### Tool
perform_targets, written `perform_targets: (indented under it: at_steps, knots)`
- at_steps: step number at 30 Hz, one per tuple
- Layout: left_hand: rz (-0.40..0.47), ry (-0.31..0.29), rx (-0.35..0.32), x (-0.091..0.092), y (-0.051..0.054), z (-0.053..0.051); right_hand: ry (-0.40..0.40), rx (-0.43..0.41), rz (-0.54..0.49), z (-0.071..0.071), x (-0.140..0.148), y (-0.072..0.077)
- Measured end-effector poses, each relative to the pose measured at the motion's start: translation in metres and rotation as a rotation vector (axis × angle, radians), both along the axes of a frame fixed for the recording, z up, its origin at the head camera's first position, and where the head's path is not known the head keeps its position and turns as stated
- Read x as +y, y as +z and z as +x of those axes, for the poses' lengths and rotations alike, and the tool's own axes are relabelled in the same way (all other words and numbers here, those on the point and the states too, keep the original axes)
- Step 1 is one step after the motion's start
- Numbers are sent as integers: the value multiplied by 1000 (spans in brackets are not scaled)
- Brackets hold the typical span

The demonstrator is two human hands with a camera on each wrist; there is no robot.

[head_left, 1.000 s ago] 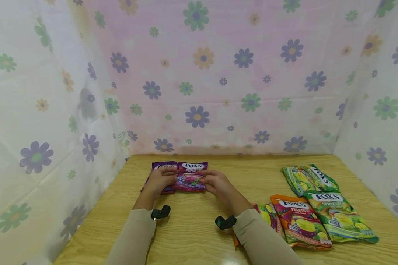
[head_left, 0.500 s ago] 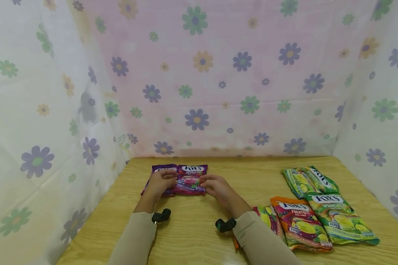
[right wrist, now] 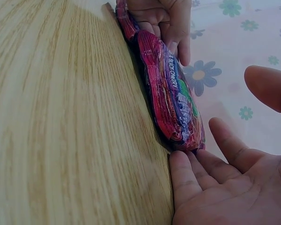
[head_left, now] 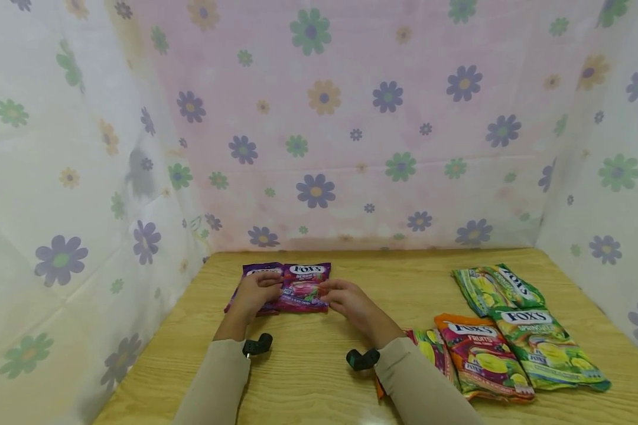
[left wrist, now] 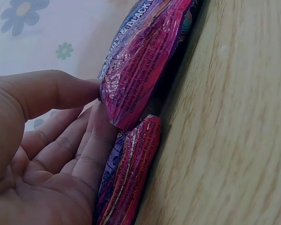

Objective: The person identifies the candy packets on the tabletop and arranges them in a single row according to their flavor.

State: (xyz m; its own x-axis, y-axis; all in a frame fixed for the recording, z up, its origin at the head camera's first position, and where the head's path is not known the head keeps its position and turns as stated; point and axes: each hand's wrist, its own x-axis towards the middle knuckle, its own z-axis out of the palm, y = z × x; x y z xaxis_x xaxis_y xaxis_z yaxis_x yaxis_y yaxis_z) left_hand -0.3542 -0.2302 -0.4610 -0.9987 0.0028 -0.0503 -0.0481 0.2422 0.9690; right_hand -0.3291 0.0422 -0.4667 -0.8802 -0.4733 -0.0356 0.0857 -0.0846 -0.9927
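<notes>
Two purple candy bags lie side by side on the table's far left part. The right one, a FOX'S Berries bag [head_left: 304, 289], faces up; the left purple bag [head_left: 251, 270] is partly covered by my left hand [head_left: 252, 295]. In the left wrist view, my left thumb [left wrist: 61, 91] touches the near corner of the Berries bag, and the loosely extended fingers lie by the left bag. My right hand [head_left: 351, 301] is at the Berries bag's right edge. Its fingertips [right wrist: 182, 161] touch that edge in the right wrist view, while the thumb stands apart.
An orange FOX'S Fruits bag [head_left: 481, 357] and a green Springtea-type bag [head_left: 550, 351] lie at the right. Another green bag [head_left: 494, 286] lies behind them. My right sleeve [head_left: 425, 383] partly hides one more fruit bag [head_left: 430, 348]. Flowered cloth [head_left: 361, 147] walls the table.
Both hands stay at the purple bags almost unmoved. My right fingers stay against the Berries bag's right edge. The whole head view has shifted slightly; the other bags lie as before.
</notes>
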Motion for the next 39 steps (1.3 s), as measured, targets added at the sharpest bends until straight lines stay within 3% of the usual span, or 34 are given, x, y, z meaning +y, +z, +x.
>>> perform_targets:
  at_steps: [5, 11, 23, 39]
  knots:
    - [-11, 12, -20, -2, -3, -1, 10, -6, 15, -1, 0, -3]
    - [-15, 13, 6, -3, 0, -5, 14, 11, 15, -5, 0, -4]
    - [-50, 20, 12, -4, -1, -3, 28, 15, 23, -4, -2, -5]
    - [-35, 16, 37, 0, -3, -1, 17, 17, 52, -3, 0, -1]
